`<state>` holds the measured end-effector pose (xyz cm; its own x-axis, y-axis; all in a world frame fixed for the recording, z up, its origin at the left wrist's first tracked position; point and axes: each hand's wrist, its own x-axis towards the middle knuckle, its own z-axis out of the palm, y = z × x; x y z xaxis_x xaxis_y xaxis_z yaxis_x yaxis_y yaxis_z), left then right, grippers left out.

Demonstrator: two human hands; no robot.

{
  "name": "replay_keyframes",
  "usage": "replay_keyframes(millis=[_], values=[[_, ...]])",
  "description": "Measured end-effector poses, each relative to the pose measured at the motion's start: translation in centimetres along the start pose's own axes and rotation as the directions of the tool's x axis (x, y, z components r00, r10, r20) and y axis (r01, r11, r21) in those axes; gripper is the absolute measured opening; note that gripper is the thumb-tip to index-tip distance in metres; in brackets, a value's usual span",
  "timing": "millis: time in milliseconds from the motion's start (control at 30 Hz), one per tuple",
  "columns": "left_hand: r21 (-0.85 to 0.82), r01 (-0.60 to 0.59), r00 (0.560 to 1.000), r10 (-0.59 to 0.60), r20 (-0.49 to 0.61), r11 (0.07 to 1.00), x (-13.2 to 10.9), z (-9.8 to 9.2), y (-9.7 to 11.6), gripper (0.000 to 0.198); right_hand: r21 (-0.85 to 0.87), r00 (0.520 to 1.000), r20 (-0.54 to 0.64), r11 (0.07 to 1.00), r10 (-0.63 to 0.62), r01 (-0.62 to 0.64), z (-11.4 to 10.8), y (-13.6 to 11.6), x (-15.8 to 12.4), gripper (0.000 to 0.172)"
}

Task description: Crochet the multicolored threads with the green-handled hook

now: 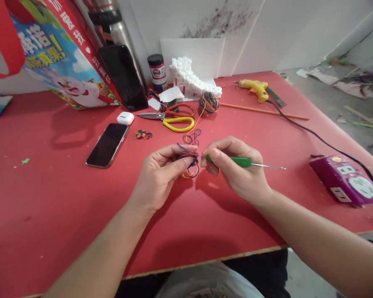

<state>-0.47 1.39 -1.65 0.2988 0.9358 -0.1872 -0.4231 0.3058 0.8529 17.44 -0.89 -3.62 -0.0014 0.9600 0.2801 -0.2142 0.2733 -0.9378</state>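
Observation:
My left hand [161, 174] pinches a small piece of multicoloured crochet work [192, 159] between thumb and fingers, partly hidden by them. In my right hand [236, 165] is a crochet hook [242, 162] with a green handle and a metal tip at each end. Its left tip meets the crochet work; the other points right. Loose loops of yarn [192, 137] lie just beyond my fingers, and a strand runs back to a multicoloured yarn ball [209, 103]. A second small knotted yarn piece [143, 134] rests left of the hands.
Scissors [177, 117] lie behind the hands. Leftward are a phone [107, 145], an earphone case [125, 118], an upright phone [124, 76] and a gift bag [65, 62]. Rightward are a yellow glue gun [255, 89], an orange stick [264, 109] and a purple power box [345, 180] with a cable.

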Motion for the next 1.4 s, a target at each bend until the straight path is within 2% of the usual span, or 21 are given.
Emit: replay_keyframes(millis=[67,167,233,333,400,467,533,633,733,833,933,1033,1233,1400], values=[[-0.046,0.062,0.998,-0.062,-0.006,0.997,0.1,0.0,0.2,0.024,-0.075,0.999,0.013,0.996,-0.048,0.049,0.0,-0.1,-0.1,0.021],[-0.110,0.159,0.987,-0.161,-0.006,0.981,0.3,-0.2,0.4,0.037,-0.210,0.979,0.102,0.958,-0.179,0.197,-0.2,-0.1,-0.1,0.009],[-0.154,0.207,0.977,-0.211,-0.008,0.966,0.4,-0.2,0.5,0.042,-0.304,0.934,0.201,0.887,-0.296,0.346,-0.5,0.0,-0.1,0.003],[-0.195,0.233,0.968,-0.247,-0.046,0.953,0.3,0.1,0.4,0.039,-0.453,0.834,0.336,0.701,-0.438,0.551,-0.5,0.3,-0.2,0.011],[-0.203,0.202,0.970,-0.225,-0.096,0.958,0.1,0.5,0.1,0.031,-0.557,0.791,0.374,0.565,-0.484,0.609,-0.3,0.5,-0.4,0.015],[-0.210,0.146,0.974,-0.178,-0.140,0.967,-0.1,1.0,0.0,0.025,-0.634,0.776,0.381,0.468,-0.503,0.615,0.0,0.7,-0.6,0.017],[-0.201,0.088,0.980,-0.121,-0.160,0.976,-0.3,1.4,-0.2,0.025,-0.674,0.772,0.382,0.418,-0.508,0.609,0.4,0.9,-0.8,0.018],[-0.138,-0.010,0.984,-0.015,-0.176,0.990,-0.5,1.7,-0.4,0.032,-0.698,0.776,0.372,0.398,-0.509,0.595,0.7,1.2,-1.0,0.021],[-0.004,-0.104,0.976,0.101,-0.191,0.995,-0.5,1.5,-0.7,0.032,-0.689,0.793,0.339,0.440,-0.506,0.576,0.9,1.4,-1.1,0.021],[0.188,-0.186,0.960,0.219,-0.172,0.964,-0.5,1.0,-0.9,0.027,-0.646,0.840,0.279,0.557,-0.465,0.522,0.9,1.1,-1.1,0.015],[0.360,-0.250,0.945,0.307,-0.111,0.899,-0.4,0.4,-0.9,0.022,-0.578,0.889,0.252,0.677,-0.383,0.455,0.7,0.6,-1.1,0.008],[0.460,-0.306,0.932,0.361,-0.034,0.833,-0.1,-0.2,-0.8,0.021,-0.522,0.927,0.202,0.765,-0.317,0.376,0.4,0.1,-1.0,0.004],[0.471,-0.316,0.944,0.321,0.072,0.824,0.2,-1.1,-0.3,0.026,-0.355,0.986,0.107,0.922,-0.127,0.157,0.0,-1.0,-0.5,0.014],[0.421,-0.262,0.964,0.220,0.146,0.868,0.0,-1.2,0.3,0.027,-0.169,0.997,0.057,0.985,0.050,-0.040,-0.6,-1.7,0.0,0.018]])
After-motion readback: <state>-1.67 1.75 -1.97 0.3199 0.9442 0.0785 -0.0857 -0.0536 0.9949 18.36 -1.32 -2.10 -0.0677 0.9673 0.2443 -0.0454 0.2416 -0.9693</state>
